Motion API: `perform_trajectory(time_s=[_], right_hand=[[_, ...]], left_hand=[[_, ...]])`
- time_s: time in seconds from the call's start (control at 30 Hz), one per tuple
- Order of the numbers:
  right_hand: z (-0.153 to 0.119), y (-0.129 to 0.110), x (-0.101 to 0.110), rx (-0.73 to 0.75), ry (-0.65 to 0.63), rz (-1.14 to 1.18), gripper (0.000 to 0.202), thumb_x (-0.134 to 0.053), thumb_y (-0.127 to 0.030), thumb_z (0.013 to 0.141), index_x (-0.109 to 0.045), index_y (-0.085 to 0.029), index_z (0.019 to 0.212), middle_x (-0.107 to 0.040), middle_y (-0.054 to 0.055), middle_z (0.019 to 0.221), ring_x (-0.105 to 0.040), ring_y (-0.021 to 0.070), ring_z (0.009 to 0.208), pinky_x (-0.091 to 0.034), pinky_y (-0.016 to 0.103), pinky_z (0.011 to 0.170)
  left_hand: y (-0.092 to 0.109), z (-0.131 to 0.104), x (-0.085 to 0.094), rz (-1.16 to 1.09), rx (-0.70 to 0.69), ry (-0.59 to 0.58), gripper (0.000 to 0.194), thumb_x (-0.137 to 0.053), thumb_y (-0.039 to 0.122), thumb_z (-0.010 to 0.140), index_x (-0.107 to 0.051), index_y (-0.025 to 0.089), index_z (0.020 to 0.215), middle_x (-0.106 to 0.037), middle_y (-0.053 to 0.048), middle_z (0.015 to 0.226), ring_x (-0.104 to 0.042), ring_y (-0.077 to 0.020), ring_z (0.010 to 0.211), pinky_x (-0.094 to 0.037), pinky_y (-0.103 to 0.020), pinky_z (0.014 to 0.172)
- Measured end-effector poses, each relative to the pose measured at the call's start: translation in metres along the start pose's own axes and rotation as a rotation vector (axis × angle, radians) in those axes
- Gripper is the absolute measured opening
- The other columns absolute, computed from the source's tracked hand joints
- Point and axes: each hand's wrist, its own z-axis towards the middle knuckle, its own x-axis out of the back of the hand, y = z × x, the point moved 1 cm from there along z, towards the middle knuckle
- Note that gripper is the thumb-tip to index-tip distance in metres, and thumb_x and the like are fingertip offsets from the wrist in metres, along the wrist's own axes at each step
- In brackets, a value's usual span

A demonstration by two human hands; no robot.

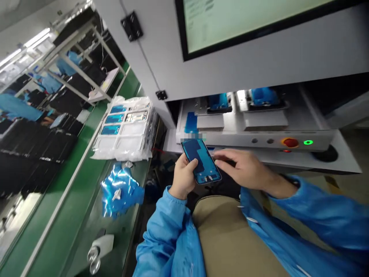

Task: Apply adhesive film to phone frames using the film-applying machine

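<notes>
"Gripping what, your left hand (183, 177)?"
"A blue-faced phone part (210, 166), your thumb on its face."
"Which way does it lie?"
"Between your hands, long axis running away from you, far end leaning left."
"And your right hand (246, 167)?"
"At its right edge, fingers parted; whether they touch it, I can't tell. Your left is nearer."

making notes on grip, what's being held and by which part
A phone-shaped panel with blue film, by its left long edge in the left hand, thumb on its face.
</notes>
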Motion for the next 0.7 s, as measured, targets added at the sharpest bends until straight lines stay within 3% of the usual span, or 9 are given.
perform_trajectory(time_s=[0.07, 0.17, 0.23, 0.3, 0.4, 0.57, 0.7], right_hand=[[0.013, -0.024, 0.013, 0.264, -0.019, -0.148, 0.020, -0.066, -0.031, 0.101, -0.076, -0.028, 0.118, -0.081, 0.006, 0.117, -0.077, 0.0293, 0.107, -0.063, 0.047, 0.099], [0.030, -0.062, 0.017, 0.624, -0.282, -0.176, 0.022, -0.062, -0.017, 0.100, -0.073, -0.027, 0.117, -0.077, 0.006, 0.116, -0.071, 0.0266, 0.109, -0.058, 0.045, 0.100], [0.037, -0.081, 0.010, 0.743, -0.479, -0.184, 0.020, -0.059, -0.014, 0.100, -0.071, -0.027, 0.109, -0.076, 0.006, 0.111, -0.068, 0.0258, 0.107, -0.055, 0.046, 0.097], [0.040, -0.092, -0.002, 0.786, -0.640, -0.206, 0.019, -0.056, -0.014, 0.098, -0.070, -0.026, 0.100, -0.074, 0.005, 0.104, -0.066, 0.0256, 0.102, -0.051, 0.047, 0.095], [0.040, -0.096, -0.020, 0.820, -0.775, -0.241, 0.016, -0.056, -0.013, 0.093, -0.065, -0.026, 0.087, -0.070, 0.005, 0.096, -0.061, 0.0240, 0.089, -0.048, 0.048, 0.091], [0.037, -0.091, -0.037, 0.875, -0.837, -0.323, 0.015, -0.064, -0.020, 0.088, -0.057, -0.025, 0.076, -0.064, 0.004, 0.086, -0.054, 0.0234, 0.080, -0.044, 0.048, 0.087], [0.037, -0.085, -0.042, 0.904, -0.845, -0.367, 0.019, -0.060, -0.018, 0.092, -0.054, -0.026, 0.075, -0.064, 0.004, 0.084, -0.055, 0.0235, 0.080, -0.046, 0.046, 0.081]], left_hand=[[0.014, -0.014, 0.007, -0.062, 0.018, 0.021, 0.041, -0.092, 0.037, 0.072, -0.074, 0.020, 0.105, -0.082, -0.007, 0.098, -0.078, -0.0272, 0.093, -0.062, -0.040, 0.089], [0.027, -0.033, 0.012, -0.101, -0.005, 0.026, 0.042, -0.095, 0.040, 0.070, -0.074, 0.021, 0.101, -0.082, -0.006, 0.094, -0.079, -0.0301, 0.098, -0.064, -0.042, 0.090], [0.032, -0.042, 0.013, -0.126, -0.031, 0.013, 0.042, -0.096, 0.041, 0.071, -0.074, 0.021, 0.100, -0.082, -0.005, 0.092, -0.079, -0.0288, 0.096, -0.063, -0.040, 0.089], [0.033, -0.048, 0.016, -0.146, -0.059, 0.009, 0.039, -0.095, 0.040, 0.074, -0.074, 0.021, 0.100, -0.080, -0.003, 0.090, -0.077, -0.0245, 0.090, -0.062, -0.036, 0.086], [0.030, -0.054, 0.022, -0.155, -0.073, 0.024, 0.034, -0.092, 0.036, 0.077, -0.074, 0.020, 0.100, -0.079, -0.002, 0.089, -0.073, -0.0195, 0.084, -0.059, -0.031, 0.083], [0.021, -0.059, 0.033, -0.110, -0.049, 0.062, 0.036, -0.090, 0.038, 0.079, -0.073, 0.021, 0.105, -0.079, -0.004, 0.096, -0.073, -0.0230, 0.093, -0.057, -0.035, 0.089], [0.017, -0.061, 0.039, -0.134, -0.019, 0.056, 0.039, -0.092, 0.040, 0.078, -0.072, 0.021, 0.105, -0.077, -0.003, 0.094, -0.073, -0.0240, 0.096, -0.057, -0.036, 0.093]])
